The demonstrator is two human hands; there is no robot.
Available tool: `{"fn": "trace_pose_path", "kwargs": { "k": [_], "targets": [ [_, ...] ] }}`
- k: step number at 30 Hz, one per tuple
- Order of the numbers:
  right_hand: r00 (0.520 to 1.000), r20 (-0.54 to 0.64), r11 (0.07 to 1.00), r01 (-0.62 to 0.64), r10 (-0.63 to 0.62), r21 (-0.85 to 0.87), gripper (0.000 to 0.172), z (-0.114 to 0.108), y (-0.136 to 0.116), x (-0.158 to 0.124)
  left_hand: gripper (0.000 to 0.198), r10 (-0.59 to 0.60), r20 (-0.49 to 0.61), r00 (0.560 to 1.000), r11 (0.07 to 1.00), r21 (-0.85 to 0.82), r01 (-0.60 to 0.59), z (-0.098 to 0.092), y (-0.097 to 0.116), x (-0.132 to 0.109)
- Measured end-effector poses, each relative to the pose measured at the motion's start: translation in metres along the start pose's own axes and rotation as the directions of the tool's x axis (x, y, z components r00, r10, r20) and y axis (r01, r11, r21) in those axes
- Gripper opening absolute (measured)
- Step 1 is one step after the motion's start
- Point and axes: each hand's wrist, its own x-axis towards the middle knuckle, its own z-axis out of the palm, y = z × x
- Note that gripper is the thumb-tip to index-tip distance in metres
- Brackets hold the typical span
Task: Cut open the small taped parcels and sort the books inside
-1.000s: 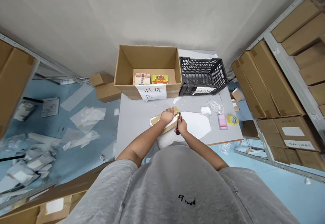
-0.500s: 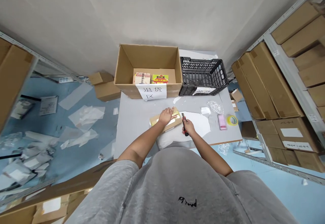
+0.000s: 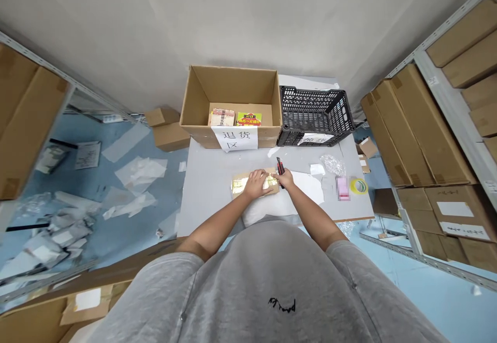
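Observation:
A small cardboard box [image 3: 237, 183] with shiny yellowish tape along its top lies on the grey table in front of me. My left hand [image 3: 257, 183] rests over its middle, holding it with fingers across the top and thumb toward the near side. At the box's right end, my right hand [image 3: 285, 178] is closed around a black and red utility knife [image 3: 280, 166], its tip pointing away from me. The fingers of that hand touch or nearly touch the box; I cannot tell which. White packing sheet [image 3: 306, 185] lies beneath and to the right.
Behind stands a large open carton [image 3: 233, 86] with printed packs [image 3: 249, 119] inside, beside a black plastic crate [image 3: 316, 117]. Tape roll [image 3: 359, 186], a pink item [image 3: 342, 188] and bubble wrap [image 3: 333, 165] lie at the right. Shelves of cartons [image 3: 430, 125] flank the table; wrapping litters the floor.
The small box has turned from a slant to lie nearly level across my view. My right hand has moved up and left with the knife to its right end. My left hand stays on it.

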Motion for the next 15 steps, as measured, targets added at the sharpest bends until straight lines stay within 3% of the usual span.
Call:
{"fn": "trace_pose_path", "kwargs": {
  "k": [3,7,12,15],
  "targets": [
    [1.0,-0.026,0.998,0.004,-0.005,-0.056,0.047,0.002,-0.003,0.002,0.071,-0.077,0.008,0.997,0.997,0.01,0.077,0.006,0.009,-0.006],
    [0.998,-0.052,0.984,0.028,-0.038,-0.179,0.044,0.001,-0.008,0.004,0.072,-0.097,0.021,0.995,0.994,0.042,0.096,0.01,0.016,-0.005],
    [0.998,0.07,0.991,0.015,-0.005,-0.136,0.056,-0.003,0.0,0.004,0.074,-0.073,0.022,0.997,0.997,-0.025,0.074,0.014,0.013,-0.013],
    [0.998,0.071,0.992,0.01,-0.002,-0.122,0.053,-0.003,0.005,0.004,0.075,-0.09,0.012,0.996,0.995,-0.033,0.091,0.017,0.014,-0.017]
  ]
}}
